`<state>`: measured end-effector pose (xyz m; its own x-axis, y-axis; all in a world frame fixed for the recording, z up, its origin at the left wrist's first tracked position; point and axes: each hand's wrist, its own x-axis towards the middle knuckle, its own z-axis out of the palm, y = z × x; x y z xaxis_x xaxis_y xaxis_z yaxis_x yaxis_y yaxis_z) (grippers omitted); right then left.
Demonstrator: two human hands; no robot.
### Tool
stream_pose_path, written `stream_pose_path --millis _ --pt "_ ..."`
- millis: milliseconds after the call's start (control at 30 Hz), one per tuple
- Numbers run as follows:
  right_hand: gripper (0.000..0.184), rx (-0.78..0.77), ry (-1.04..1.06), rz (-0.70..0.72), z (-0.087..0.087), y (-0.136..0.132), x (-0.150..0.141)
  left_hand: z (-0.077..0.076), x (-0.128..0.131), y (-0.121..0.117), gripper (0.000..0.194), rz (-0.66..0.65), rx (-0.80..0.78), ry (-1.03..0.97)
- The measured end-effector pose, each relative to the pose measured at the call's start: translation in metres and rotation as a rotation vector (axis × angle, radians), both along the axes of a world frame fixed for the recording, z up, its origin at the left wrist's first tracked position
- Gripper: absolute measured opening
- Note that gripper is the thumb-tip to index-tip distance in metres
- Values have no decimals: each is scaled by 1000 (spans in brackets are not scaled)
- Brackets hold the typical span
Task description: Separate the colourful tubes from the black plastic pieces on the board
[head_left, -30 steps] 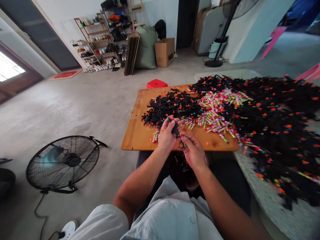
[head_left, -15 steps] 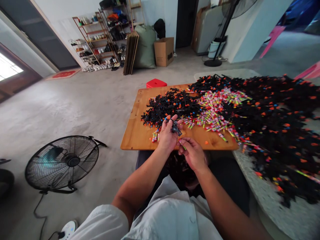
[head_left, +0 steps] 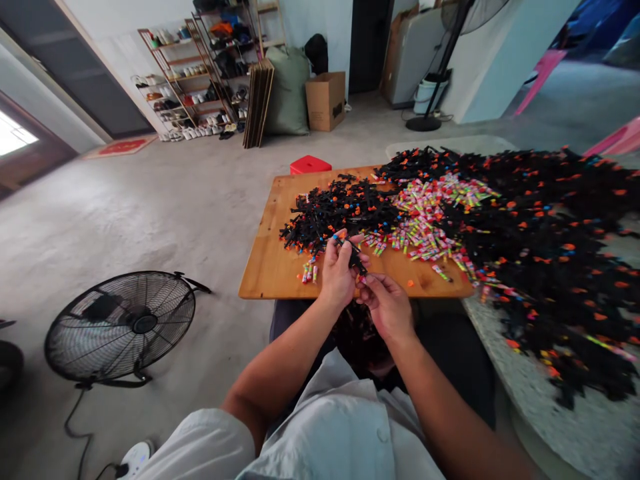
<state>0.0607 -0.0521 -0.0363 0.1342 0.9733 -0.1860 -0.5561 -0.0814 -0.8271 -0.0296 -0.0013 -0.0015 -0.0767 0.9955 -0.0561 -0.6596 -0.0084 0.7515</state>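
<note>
My left hand [head_left: 339, 272] is closed around a black toy gun [head_left: 356, 261] with blue and orange bits at its far end. My right hand [head_left: 387, 303] pinches a small pink-red tube [head_left: 362, 279], mostly hidden by the fingers, against the gun's near end. Just beyond the hands, a heap of similar black toy guns [head_left: 345, 207] with orange and blue parts covers the wooden board [head_left: 260, 267]. To its right lies a pile of small bright printed tubes [head_left: 425, 217]. A few loose tubes [head_left: 310, 273] lie left of my left hand.
A larger heap of black toy guns [head_left: 565, 233] spreads over the stone-look tabletop [head_left: 575, 427] at right. A red stool [head_left: 310, 165] stands behind the board. On the floor at left sits a fan [head_left: 125, 327]. A cardboard box [head_left: 325, 100] and shoe racks [head_left: 185, 80] stand farther back.
My right hand has brought the small tube up to the toy gun's near end. The gun has turned in my left hand, whose thumb now presses on it. The view shifted slightly.
</note>
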Motion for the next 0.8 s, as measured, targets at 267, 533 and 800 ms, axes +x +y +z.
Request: stream_pose_path --millis 267,533,800 --pt "32 46 -423 -201 -20 -5 -3 10 15 -7 21 224 -179 226" --pt "29 -49 -148 -195 -11 8 2 -10 24 -8 27 187 -238 152" --pt "25 -34 -743 407 -19 2 82 -71 -85 -8 34 318 -76 832"
